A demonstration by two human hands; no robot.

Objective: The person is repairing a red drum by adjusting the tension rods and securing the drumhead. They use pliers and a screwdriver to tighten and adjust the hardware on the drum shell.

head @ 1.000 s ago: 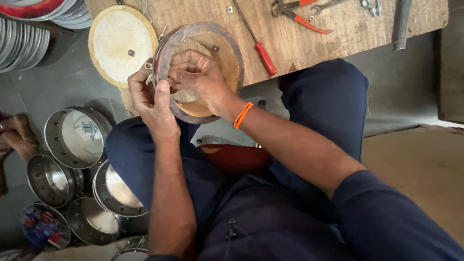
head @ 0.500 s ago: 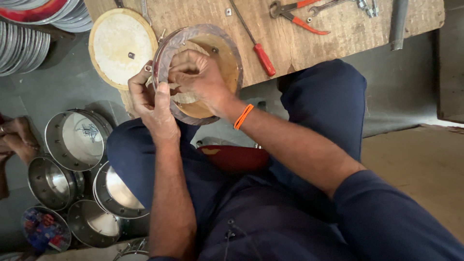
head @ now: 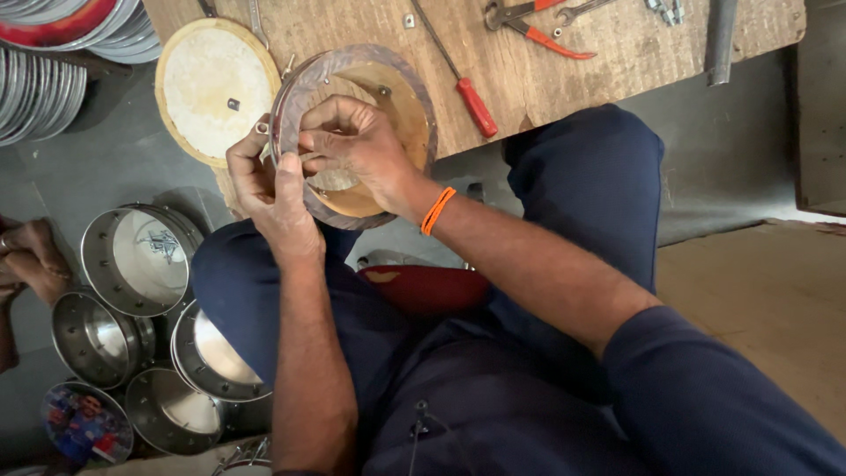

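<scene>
A round frame drum (head: 401,106) with a brown rim and a tan skin is held over my lap, at the edge of a wooden board (head: 617,44). My left hand (head: 269,189) grips its left rim, thumb over the edge. My right hand (head: 357,145), with an orange band at the wrist, reaches inside the frame, its fingers pinched on a small metal part at the rim beside the left thumb. That part is too small to make out.
A second round drum (head: 211,79) lies on the board to the left. A red-handled screwdriver (head: 476,106), pliers (head: 529,22) and a metal bar (head: 721,40) lie on the board. Several metal drum shells (head: 141,256) stand on the floor at left, and another person's hand (head: 31,251) shows at the left edge.
Both hands and the drum stay in nearly the same place; the fingers have shifted slightly at the rim.
</scene>
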